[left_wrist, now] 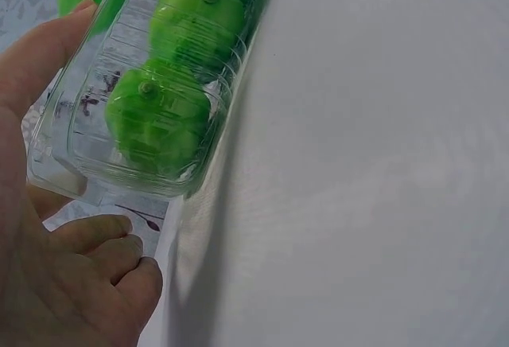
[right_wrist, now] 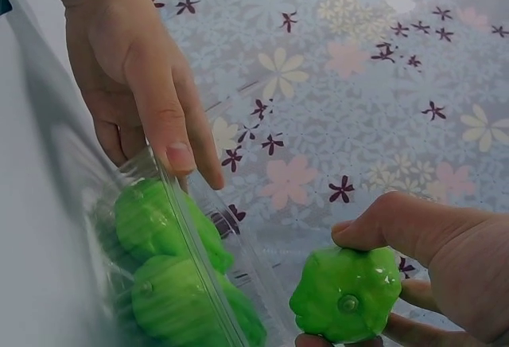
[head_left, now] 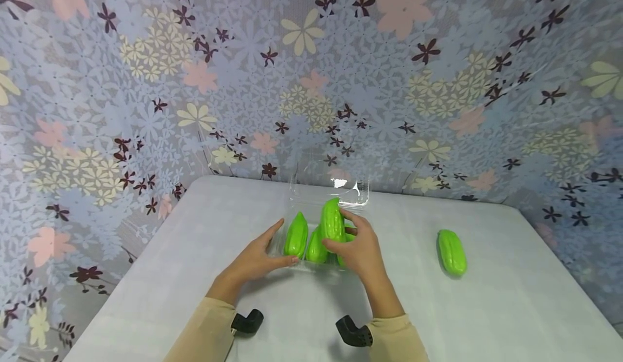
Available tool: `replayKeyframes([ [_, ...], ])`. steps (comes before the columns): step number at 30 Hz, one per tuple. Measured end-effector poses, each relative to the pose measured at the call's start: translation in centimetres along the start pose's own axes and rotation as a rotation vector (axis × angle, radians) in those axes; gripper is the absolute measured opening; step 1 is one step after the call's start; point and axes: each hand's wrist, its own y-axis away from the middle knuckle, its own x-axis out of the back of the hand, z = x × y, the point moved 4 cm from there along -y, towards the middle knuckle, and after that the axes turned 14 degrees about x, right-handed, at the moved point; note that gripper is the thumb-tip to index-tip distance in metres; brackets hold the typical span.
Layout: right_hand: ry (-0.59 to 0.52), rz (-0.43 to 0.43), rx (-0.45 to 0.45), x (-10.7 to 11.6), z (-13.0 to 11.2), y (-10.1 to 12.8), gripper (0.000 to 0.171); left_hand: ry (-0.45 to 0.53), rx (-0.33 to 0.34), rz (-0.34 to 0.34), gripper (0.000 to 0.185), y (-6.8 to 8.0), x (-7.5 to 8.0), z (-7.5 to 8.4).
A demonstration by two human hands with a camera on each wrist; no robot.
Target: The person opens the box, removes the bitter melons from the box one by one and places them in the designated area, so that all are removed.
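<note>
A clear plastic box (head_left: pixel 318 267), its lid (head_left: pixel 328 191) raised at the back, holds several green ridged gourds (head_left: pixel 296 236). My left hand (head_left: pixel 255 259) grips the box's left end, thumb over the near rim and index finger along the side. In the left wrist view, the box corner (left_wrist: pixel 79 152) lies between thumb and finger. My right hand (head_left: pixel 362 248) holds another green gourd (head_left: pixel 332 222) above the box. The right wrist view has this gourd (right_wrist: pixel 346 295) end-on between thumb and fingers, apart from the box wall. Some contents are hidden behind my right hand.
One more green gourd (head_left: pixel 452 252) lies on the white table (head_left: pixel 491 308), to the right of my right hand. A flower-patterned cloth (head_left: pixel 253 80) hangs behind the table. Black devices (head_left: pixel 353 331) are worn at both wrists.
</note>
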Motion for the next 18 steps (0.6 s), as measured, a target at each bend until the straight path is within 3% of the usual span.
replayKeyframes([
  [18,0.004,0.000,-0.033,2.6,0.9,0.6,0.077,-0.021,0.007,0.009,0.107,0.0,0.0,0.1],
])
